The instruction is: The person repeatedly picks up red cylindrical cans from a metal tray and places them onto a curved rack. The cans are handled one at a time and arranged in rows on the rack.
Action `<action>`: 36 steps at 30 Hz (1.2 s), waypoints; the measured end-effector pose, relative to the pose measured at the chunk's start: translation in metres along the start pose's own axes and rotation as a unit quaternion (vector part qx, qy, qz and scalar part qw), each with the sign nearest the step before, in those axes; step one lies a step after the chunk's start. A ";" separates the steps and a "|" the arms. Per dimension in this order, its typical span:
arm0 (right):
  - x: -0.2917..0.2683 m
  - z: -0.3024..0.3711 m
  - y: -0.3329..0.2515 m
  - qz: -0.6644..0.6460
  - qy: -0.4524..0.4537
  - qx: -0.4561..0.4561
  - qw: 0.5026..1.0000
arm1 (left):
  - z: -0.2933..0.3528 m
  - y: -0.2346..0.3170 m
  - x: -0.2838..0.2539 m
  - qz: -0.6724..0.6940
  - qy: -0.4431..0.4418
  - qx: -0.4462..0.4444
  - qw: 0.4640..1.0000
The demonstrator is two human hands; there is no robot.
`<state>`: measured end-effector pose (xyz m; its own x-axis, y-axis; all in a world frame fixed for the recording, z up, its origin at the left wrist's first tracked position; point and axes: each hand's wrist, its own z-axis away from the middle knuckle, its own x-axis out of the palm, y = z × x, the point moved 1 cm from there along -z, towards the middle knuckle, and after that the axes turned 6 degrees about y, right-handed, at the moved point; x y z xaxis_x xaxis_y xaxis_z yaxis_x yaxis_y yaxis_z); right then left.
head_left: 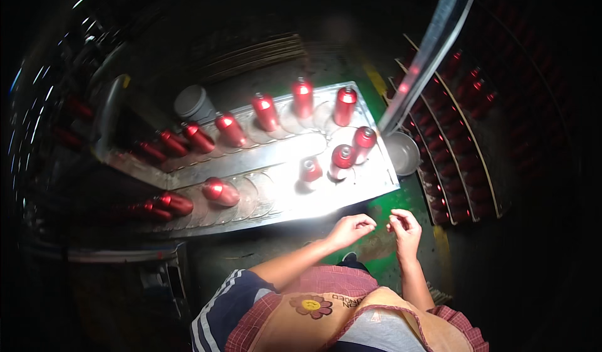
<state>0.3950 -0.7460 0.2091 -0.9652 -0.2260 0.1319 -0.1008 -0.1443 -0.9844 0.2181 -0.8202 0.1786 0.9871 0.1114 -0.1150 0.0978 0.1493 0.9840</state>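
Red metal cans with rounded shoulders [343,156] stand and lie on the bright steel bench [376,179] just beyond the fingers; both hands hover over the green floor short of its near edge, touching no can; the left hand [351,228] is loosely curled, fingertips drawn together, and the right hand [404,226] is half closed with thumb against forefinger; whether either pinches something small I cannot tell, since the glare washes out that spot; the nearest cans are three upright ones [310,169] straight ahead of the left hand, with one more upright [364,140] behind them. To take an upright can cleanly, I judge it best to reach over the bench's near lip and close around the body below the shoulder, lifting straight up so neighbours are not knocked over; the cans stand close together, so fingers should come in from the near side. Open room lies between the hands and the near lip; ahead and to the right a round steel bowl [402,153] sits beside the bench corner, and beyond the right hand racks of red cans [458,157] crowd the side; a slanted shiny chute [433,44] hangs above.
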 end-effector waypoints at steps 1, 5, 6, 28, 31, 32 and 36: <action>-0.031 0.002 0.009 -0.034 0.011 -0.004 0.999 | -0.013 -0.002 0.024 -0.014 -0.042 -0.037 0.998; -0.127 0.004 0.022 -0.085 0.109 0.005 0.990 | -0.061 0.017 0.099 -0.034 -0.127 -0.069 0.989; -0.155 0.005 0.023 -0.077 0.146 0.018 0.986 | -0.072 0.017 0.124 -0.038 -0.144 -0.089 0.985; -0.529 -0.085 -0.055 -0.051 0.388 0.021 0.920 | -0.345 0.082 0.438 -0.097 -0.266 -0.110 0.953; -0.573 -0.129 -0.077 -0.011 0.394 -0.019 0.919 | -0.443 0.107 0.466 -0.054 -0.251 -0.086 0.963; -0.589 -0.150 -0.088 -0.005 0.396 -0.050 0.917 | -0.478 0.119 0.480 -0.070 -0.254 -0.026 0.964; -0.654 -0.253 -0.142 0.197 0.388 -0.152 0.888 | -0.621 0.189 0.572 -0.095 -0.237 0.253 0.933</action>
<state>0.9790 -0.3338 0.2336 -0.8039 0.5472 -0.2331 0.3344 0.0916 -0.9380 0.7225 -0.1180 0.2140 0.8796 -0.3340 -0.3387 0.2059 -0.3746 0.9040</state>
